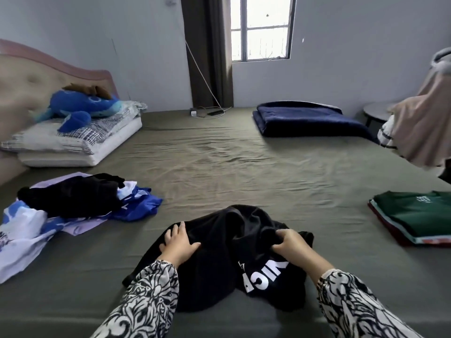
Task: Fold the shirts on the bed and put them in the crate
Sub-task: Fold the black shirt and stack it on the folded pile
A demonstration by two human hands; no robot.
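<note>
A bedroom in a home.

A wide bed covered by an olive-green fitted sheet (219, 162) fills the room, with a tufted beige headboard edged in pink (36, 74) at one side. Against it lie stacked white and checked pillows (80, 140) topped by a blue plush whale toy (83, 106). A folded navy-blue blanket (307, 120) sits at the far edge, near a phone on a white charging cable (214, 112). Behind are plain pale walls, a barred window (261, 28) and a dark brown curtain (207, 50). Loose shirts lie in a heap (73, 203), and folded ones form a stack (417, 215).
</note>
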